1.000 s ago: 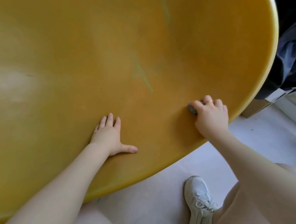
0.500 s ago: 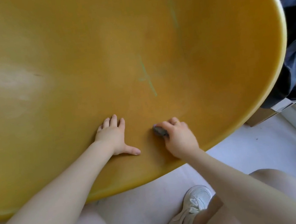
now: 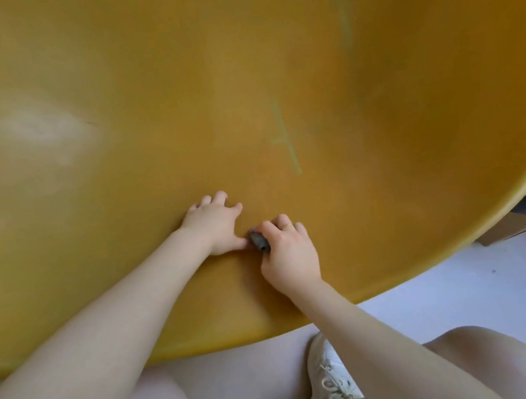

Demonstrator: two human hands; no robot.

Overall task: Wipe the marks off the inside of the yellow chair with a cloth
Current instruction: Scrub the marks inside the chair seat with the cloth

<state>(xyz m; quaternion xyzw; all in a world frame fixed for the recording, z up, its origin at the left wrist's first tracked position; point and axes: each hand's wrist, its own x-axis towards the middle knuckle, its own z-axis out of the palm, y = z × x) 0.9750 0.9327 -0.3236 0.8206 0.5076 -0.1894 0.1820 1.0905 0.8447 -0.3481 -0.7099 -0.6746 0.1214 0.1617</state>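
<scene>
The yellow chair [image 3: 170,93] fills most of the view, its curved inner shell facing me. A pale greenish streak [image 3: 287,141] runs down the shell above my hands, and a fainter mark [image 3: 345,26] lies higher to the right. My left hand [image 3: 214,223] rests on the shell with fingers bent and thumb out. My right hand [image 3: 288,250] grips a small dark grey cloth [image 3: 258,241] and presses it on the shell right beside my left thumb. Most of the cloth is hidden in my fist.
A thin dark scratch [image 3: 89,122] shows beside a pale glare patch on the left of the shell. Below the chair rim [image 3: 467,254] is white floor with my white sneaker [image 3: 330,384] and knees. A cardboard box edge [image 3: 514,225] sits at right.
My right hand has slid the cloth leftward along the lower shell from near the right rim until it meets my left thumb. My left hand stayed in place, fingers curling a little.
</scene>
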